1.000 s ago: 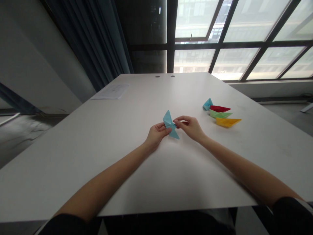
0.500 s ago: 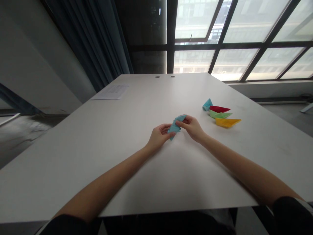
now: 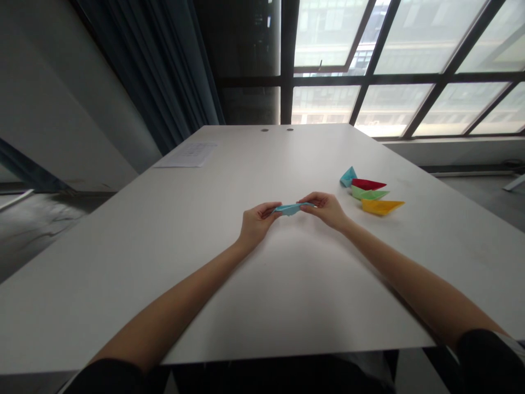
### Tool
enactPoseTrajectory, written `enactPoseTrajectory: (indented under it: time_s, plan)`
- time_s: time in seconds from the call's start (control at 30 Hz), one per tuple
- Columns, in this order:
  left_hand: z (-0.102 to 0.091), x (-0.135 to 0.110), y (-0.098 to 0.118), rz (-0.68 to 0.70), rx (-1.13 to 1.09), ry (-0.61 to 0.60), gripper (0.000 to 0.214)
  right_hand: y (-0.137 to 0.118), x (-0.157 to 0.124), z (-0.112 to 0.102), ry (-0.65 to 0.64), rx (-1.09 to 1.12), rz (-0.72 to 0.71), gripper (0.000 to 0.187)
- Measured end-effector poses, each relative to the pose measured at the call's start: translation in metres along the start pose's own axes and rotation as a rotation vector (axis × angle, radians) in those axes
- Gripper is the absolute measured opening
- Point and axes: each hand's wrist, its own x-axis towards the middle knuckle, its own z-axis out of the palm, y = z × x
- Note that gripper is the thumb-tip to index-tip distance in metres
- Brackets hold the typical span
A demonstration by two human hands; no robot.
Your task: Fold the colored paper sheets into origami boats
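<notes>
A folded light-blue paper piece is stretched flat and thin just above the white table, near its middle. My left hand pinches its left end. At the other end my right hand pinches it too. To the right of my right hand lies a row of finished paper boats: a blue one, a red one, a green one and a yellow one.
A printed sheet of paper lies at the table's far left edge. Two small round holes sit near the far edge. Dark curtains and large windows stand behind the table.
The blue paper stood up as a winged shape between my hands; both hands have pulled its ends apart, and it now lies flat and narrow between them.
</notes>
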Motion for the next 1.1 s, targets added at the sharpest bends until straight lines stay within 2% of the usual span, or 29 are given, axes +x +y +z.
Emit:
enactPoseTrajectory:
  time_s: [0.1, 0.27, 0.4, 0.6, 0.7, 0.83, 0.93, 1.1]
  plan:
    - [-0.002, -0.001, -0.001, 0.050, 0.055, -0.022, 0.034, 0.001, -0.001, 0.000, -0.025, -0.038, -0.020, 0.027]
    - [-0.006, -0.003, 0.002, 0.264, 0.354, -0.059, 0.023, 0.001, -0.001, 0.001, -0.050, -0.085, -0.053, 0.027]
    - [-0.011, -0.001, 0.001, 0.375, 0.543, -0.077, 0.020, -0.001, -0.001, 0.001, -0.046, -0.177, -0.087, 0.022]
    - [-0.016, 0.004, 0.000, 0.519, 0.759, -0.179, 0.015, -0.008, -0.005, 0.001, -0.043, -0.349, -0.146, 0.016]
    - [-0.015, 0.003, 0.002, 0.519, 0.799, -0.212, 0.011, -0.011, -0.007, 0.003, -0.060, -0.407, -0.152, 0.014]
    - [-0.014, 0.001, 0.005, 0.425, 0.779, -0.225, 0.009, -0.011, -0.008, 0.006, -0.083, -0.436, -0.140, 0.014]
    - [-0.013, 0.000, 0.005, 0.345, 0.734, -0.265, 0.010, -0.013, -0.008, 0.007, -0.107, -0.455, -0.137, 0.017]
    - [-0.011, -0.001, 0.002, 0.282, 0.612, -0.261, 0.019, -0.017, -0.008, 0.008, -0.144, -0.477, -0.159, 0.016]
